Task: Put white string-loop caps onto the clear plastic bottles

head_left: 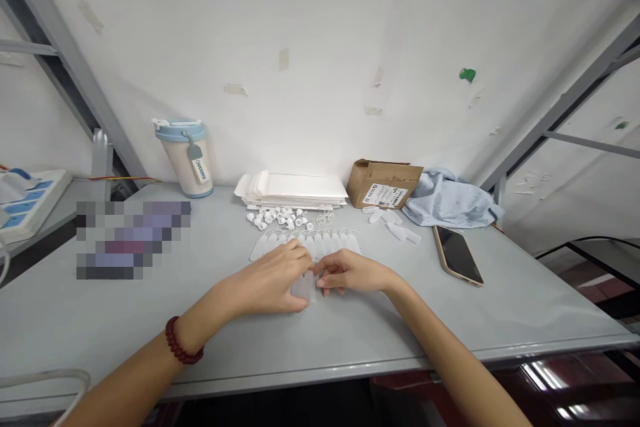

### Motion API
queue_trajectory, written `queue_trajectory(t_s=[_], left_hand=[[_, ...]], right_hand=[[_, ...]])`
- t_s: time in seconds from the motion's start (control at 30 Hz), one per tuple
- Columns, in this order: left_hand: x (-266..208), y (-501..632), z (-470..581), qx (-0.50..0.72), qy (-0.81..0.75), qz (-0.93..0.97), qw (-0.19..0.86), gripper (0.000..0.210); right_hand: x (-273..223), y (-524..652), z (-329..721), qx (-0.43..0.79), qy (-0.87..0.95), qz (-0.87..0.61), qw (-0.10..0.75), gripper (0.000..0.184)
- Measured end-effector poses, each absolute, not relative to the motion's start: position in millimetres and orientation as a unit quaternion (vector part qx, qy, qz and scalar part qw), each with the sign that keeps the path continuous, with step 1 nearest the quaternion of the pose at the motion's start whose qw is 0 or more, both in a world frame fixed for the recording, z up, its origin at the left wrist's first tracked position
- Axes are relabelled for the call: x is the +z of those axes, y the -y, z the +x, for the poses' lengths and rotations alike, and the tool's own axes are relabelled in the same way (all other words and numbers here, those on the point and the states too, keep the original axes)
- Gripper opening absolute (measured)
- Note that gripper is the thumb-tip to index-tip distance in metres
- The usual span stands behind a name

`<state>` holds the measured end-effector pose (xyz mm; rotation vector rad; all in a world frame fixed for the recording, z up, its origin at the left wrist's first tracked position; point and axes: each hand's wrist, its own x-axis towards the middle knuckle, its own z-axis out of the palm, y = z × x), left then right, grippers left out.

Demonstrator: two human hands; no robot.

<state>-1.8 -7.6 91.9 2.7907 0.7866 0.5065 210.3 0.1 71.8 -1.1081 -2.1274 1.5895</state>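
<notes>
Head view: a blue-lidded cup (176, 163) stands on the table (215, 340) at ten o'clock from the hands. The left hand (273, 280), half curled, reaches around some clear plastic (302, 288) at the clock's middle; how tightly, I can't tell. White caps (281, 215) lie at eleven o'clock, clear tags (319, 247) at twelve. The right hand (350, 271) curls beside the plastic; I can't tell if it holds anything. A brown box (385, 181) is at one o'clock, a phone (459, 255) at three.

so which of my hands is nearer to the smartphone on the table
Right. Your right hand is left of the smartphone, not touching it; your left hand is farther left.
</notes>
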Motion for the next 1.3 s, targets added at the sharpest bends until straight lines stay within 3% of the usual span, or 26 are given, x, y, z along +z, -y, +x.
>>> queue_trajectory(t_s=[0.13, 0.53, 0.7, 0.87, 0.97, 1.07, 1.13, 1.3], left_hand=[[91.7, 7.1, -2.8, 0.15, -0.254, 0.944, 0.147, 0.022], [90.0, 7.1, -2.6, 0.136, -0.269, 0.942, 0.15, 0.034], [92.3, 12.0, 2.0, 0.111, -0.275, 0.94, 0.167, 0.03], [93.0, 11.6, 0.9, 0.097, -0.285, 0.935, 0.19, 0.035], [94.8, 10.7, 0.1, 0.111, -0.293, 0.927, 0.205, 0.039], [95.9, 8.8, 0.1, 0.137, -0.331, 0.909, 0.213, 0.031], [94.7, 3.5, 0.0, 0.164, -0.366, 0.893, 0.203, 0.025], [86.7, -37.9, 2.2, 0.206, -0.424, 0.872, 0.131, 0.027]], right_hand=[[76.5, 1.7, 208.2, 0.547, 0.732, -0.385, 0.13, 0.03], [79.1, -1.9, 217.0, 0.543, 0.73, -0.398, 0.12, 0.029], [81.8, -2.4, 220.7, 0.542, 0.732, -0.399, 0.107, 0.029], [92.7, -3.7, 230.8, 0.515, 0.732, -0.419, 0.154, 0.027], [99.9, -10.8, 251.8, 0.43, 0.722, -0.478, 0.255, 0.025], [99.7, -24.2, 285.9, 0.196, 0.694, -0.603, 0.341, 0.023], [95.2, -33.7, 309.2, 0.059, 0.661, -0.671, 0.331, 0.017], [78.7, -48.3, 338.7, -0.004, 0.652, -0.7, 0.291, 0.014]])
